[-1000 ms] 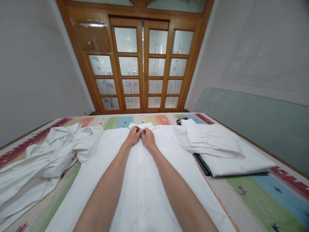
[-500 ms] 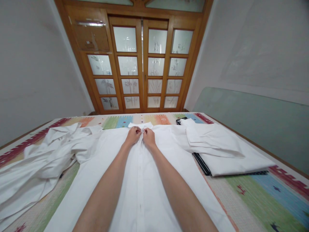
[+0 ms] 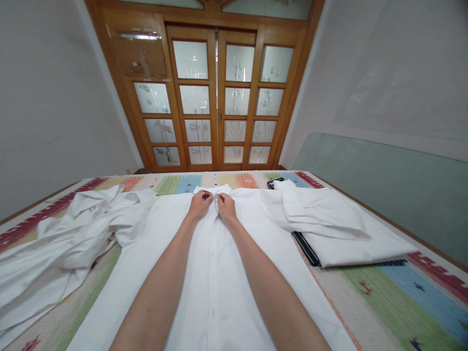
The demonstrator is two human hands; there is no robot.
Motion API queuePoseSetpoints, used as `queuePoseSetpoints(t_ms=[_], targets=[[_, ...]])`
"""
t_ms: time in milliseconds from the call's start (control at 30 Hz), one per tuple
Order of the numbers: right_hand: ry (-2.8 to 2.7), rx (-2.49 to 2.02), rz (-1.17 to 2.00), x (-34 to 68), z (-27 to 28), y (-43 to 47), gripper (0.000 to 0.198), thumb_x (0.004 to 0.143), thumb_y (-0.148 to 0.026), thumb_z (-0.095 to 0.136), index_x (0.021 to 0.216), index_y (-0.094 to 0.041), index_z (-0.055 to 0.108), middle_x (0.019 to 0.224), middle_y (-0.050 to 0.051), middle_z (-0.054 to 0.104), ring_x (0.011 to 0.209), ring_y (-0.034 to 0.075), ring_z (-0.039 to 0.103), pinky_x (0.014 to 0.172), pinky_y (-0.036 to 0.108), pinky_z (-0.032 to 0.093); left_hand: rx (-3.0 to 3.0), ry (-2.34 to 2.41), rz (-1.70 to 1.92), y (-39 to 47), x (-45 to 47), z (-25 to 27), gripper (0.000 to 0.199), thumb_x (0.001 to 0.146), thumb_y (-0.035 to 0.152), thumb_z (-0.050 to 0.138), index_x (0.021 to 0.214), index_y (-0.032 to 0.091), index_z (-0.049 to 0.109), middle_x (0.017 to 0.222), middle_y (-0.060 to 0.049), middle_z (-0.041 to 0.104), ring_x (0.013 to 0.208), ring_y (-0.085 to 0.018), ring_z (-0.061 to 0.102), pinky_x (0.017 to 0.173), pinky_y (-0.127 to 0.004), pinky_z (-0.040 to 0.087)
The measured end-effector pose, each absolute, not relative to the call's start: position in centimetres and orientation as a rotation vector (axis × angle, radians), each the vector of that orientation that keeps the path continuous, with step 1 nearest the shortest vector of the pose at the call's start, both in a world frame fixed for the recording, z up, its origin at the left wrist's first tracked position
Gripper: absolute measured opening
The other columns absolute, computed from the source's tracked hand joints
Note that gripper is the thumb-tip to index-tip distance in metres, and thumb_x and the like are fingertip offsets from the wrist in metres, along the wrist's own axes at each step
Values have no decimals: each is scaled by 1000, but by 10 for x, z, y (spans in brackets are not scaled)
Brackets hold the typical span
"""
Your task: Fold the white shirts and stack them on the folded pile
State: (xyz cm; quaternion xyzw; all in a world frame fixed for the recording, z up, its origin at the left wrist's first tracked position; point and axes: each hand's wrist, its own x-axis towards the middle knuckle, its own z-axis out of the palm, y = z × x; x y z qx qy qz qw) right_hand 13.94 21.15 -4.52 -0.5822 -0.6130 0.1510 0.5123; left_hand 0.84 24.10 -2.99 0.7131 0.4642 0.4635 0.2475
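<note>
A white button-up shirt (image 3: 199,287) lies spread front side up, its collar (image 3: 215,188) at the far end and its button placket running down the middle toward me. Just below the collar, my left hand (image 3: 201,204) pinches the placket's fabric from the left. My right hand (image 3: 225,205) pinches it from the right, fingertips almost meeting those of the left. Slightly lifted cloth shows between the fingers; any button there is too small to make out. Both forearms reach over the shirt's front.
A patterned, multicoloured cover (image 3: 387,297) lies under everything. Crumpled white cloth (image 3: 73,248) is on the left. To the right, folded white cloth (image 3: 351,248) lies over a black item with white lines (image 3: 306,247). A pale green headboard-like panel (image 3: 380,180) borders the right; wooden glazed doors (image 3: 214,97) stand beyond.
Very little differs. Both hands stay at the top of the placket, with only slight finger movement. The shirt and other cloths lie as before.
</note>
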Motion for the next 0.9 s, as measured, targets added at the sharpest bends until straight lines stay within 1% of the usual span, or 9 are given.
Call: queuePoseSetpoints(t_ms=[100, 233, 300, 533, 700, 767, 833, 900], targets=[[-1508, -1404, 358, 139, -46, 212, 29, 82, -8, 46, 92, -19, 71, 93, 6, 72, 88, 17, 62, 84, 27, 45, 1938, 1261, 1275, 240, 8, -29, 11, 71, 26, 62, 76, 17, 67, 82, -5, 71, 74, -16, 64, 76, -30, 51], [-1555, -1444, 334, 137, -45, 210, 29, 84, -8, 46, 91, -17, 72, 93, 7, 72, 88, 17, 62, 84, 26, 44, 1923, 1216, 1264, 237, 9, -28, 10, 72, 26, 62, 75, 17, 66, 72, -1, 68, 57, -13, 59, 65, -27, 50], [-1575, -1462, 325, 137, -44, 209, 29, 84, -8, 46, 93, -17, 72, 94, 8, 72, 89, 18, 62, 84, 26, 44, 1910, 1199, 1260, 236, 9, -27, 11, 71, 26, 61, 76, 17, 65, 69, -1, 67, 54, -12, 57, 62, -27, 50], [-1612, -1495, 314, 137, -45, 210, 33, 83, -6, 44, 96, -17, 73, 97, 8, 71, 92, 18, 62, 88, 27, 43, 1875, 1215, 1266, 233, 11, -25, 8, 68, 22, 61, 73, 17, 66, 72, -2, 70, 56, -13, 60, 63, -27, 51], [-1655, -1504, 308, 137, -47, 213, 33, 83, -8, 45, 95, -18, 74, 96, 8, 71, 91, 18, 63, 86, 26, 43, 1789, 1264, 1264, 233, 11, -24, 7, 67, 19, 61, 73, 17, 64, 66, -1, 69, 57, -14, 62, 62, -26, 51], [-1667, -1511, 301, 137, -47, 213, 33, 83, -8, 45, 93, -19, 75, 94, 7, 71, 89, 17, 62, 85, 25, 43, 1752, 1281, 1257, 232, 11, -23, 7, 71, 24, 60, 71, 18, 63, 62, -1, 68, 57, -14, 62, 61, -26, 50], [-1677, -1510, 284, 136, -47, 212, 35, 83, -8, 43, 91, -19, 75, 91, 6, 71, 87, 17, 62, 83, 25, 43, 1738, 1294, 1258, 232, 12, -22, 14, 74, 31, 60, 67, 19, 62, 59, -1, 67, 56, -14, 62, 62, -26, 50], [-1693, -1510, 267, 136, -46, 211, 35, 83, -8, 43, 88, -20, 76, 87, 5, 71, 85, 17, 62, 81, 24, 43, 1752, 1292, 1264, 232, 11, -22, 19, 73, 36, 63, 65, 19, 61, 58, -1, 67, 56, -15, 62, 62, -26, 50]])
